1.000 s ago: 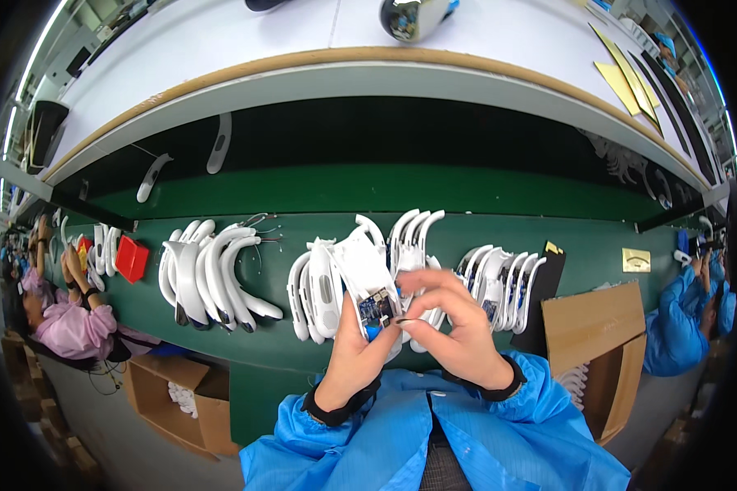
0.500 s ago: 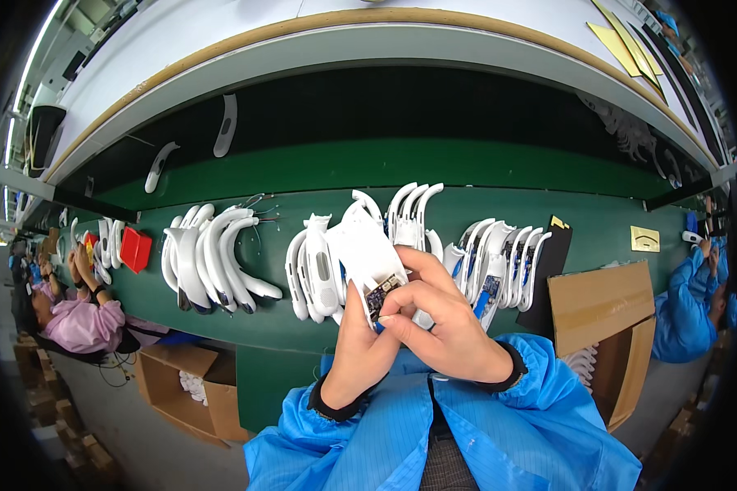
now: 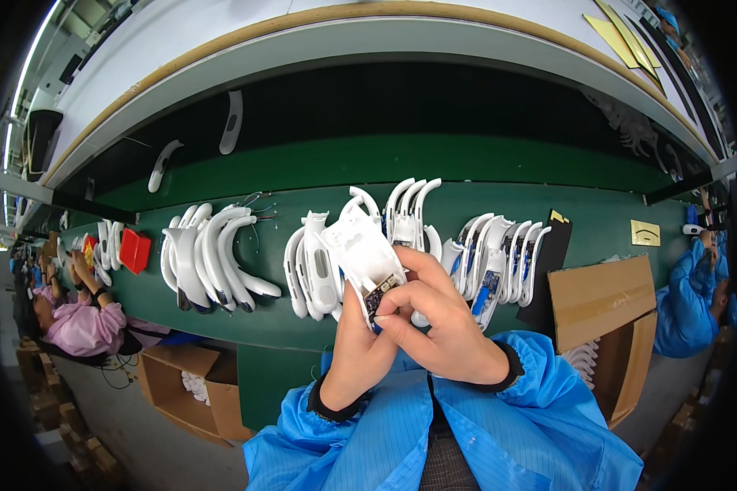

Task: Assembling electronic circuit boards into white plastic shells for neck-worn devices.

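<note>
My left hand (image 3: 357, 353) is wrapped round the lower end of a white curved plastic shell (image 3: 360, 245), its hollow side turned up. Inside that lower end lies a small dark circuit board (image 3: 377, 296). Over it, my right hand (image 3: 444, 327) is closed, with thumb and forefinger pinched at the board's lower edge; the fingertips cover part of it. Just left of the shell stands a row of white casings (image 3: 319, 266) with grey oval panels. To the right, several open white shells (image 3: 491, 278) carry blue parts and boards.
Farther left are a stack of curved white casings (image 3: 209, 258) with thin wires and a red bin (image 3: 135, 250). A black sheet (image 3: 546, 274) and cardboard boxes (image 3: 602, 299) stand at right. A shelf edge (image 3: 368, 29) spans the back. Co-workers sit at both sides.
The white shell has tilted slightly in my hands, and more of its inner relief shows. My fingers stay at the circuit board with hardly any shift.
</note>
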`<state>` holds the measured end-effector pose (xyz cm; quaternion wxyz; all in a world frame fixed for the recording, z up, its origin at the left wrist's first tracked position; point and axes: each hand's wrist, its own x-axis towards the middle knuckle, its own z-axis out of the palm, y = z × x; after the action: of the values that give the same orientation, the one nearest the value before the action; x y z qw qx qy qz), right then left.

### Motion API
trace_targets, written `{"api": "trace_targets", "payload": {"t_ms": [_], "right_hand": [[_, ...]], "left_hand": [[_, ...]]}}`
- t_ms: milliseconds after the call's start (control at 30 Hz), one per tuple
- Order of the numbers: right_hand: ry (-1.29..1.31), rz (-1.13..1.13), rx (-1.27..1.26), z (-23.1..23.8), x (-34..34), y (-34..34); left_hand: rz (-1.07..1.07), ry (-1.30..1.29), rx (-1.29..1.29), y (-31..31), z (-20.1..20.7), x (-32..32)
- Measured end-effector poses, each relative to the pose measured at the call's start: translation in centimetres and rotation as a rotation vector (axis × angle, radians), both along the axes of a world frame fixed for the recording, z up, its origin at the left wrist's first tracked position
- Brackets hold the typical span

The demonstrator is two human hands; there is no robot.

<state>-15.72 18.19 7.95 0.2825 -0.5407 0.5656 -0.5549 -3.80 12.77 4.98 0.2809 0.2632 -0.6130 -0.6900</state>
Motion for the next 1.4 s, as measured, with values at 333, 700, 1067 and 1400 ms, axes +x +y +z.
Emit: {"api": "trace_targets", "payload": {"t_ms": [333, 700, 1067, 1400], "right_hand": [[0.06, -0.034, 0.001, -1.5, 0.5, -1.0], [-0.451, 0.098, 0.222, -6.4, 1.3, -3.5], [0.233, -0.135, -0.08, -5.4, -0.2, -2.2], [0.007, -0.025, 0.1, -7.3, 0.0, -3.3]], "left_hand": [[0.173, -0.104, -0.105, -0.3, -0.1, -0.7], [-0.091, -0.517, -0.619, -4.0, -2.8, 2.5], [0.641, -1.118, -0.65, -26.0, -17.7, 20.1], [0.297, -0.501, -0.473, -19.3, -4.1, 13.0]]}}
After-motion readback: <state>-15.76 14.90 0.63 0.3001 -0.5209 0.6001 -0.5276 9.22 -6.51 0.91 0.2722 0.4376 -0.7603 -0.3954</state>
